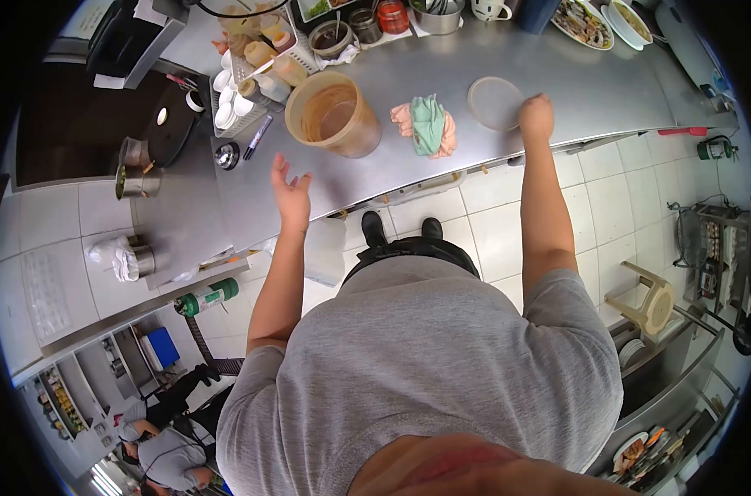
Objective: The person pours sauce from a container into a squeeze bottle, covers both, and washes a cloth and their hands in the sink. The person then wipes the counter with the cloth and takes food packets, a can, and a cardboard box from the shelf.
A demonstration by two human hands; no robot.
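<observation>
On the steel counter stands an open plastic tub (359, 140), its inside smeared brown. My left hand (291, 194) hovers in front of it near the counter's edge, fingers apart and holding nothing. To the tub's right lies a crumpled green and pink cloth (428, 126). A round translucent lid (493, 103) is farther right. My right hand (538, 117) is closed at the lid's right edge and appears to grip it; the fingertips are partly hidden.
Squeeze bottles (261, 54) and white cups (227, 109) fill baskets behind the tub. A marker (258, 137) and a service bell (226, 156) lie left. Food plates (583, 25) stand at the back right. Other people (173, 455) are at lower left.
</observation>
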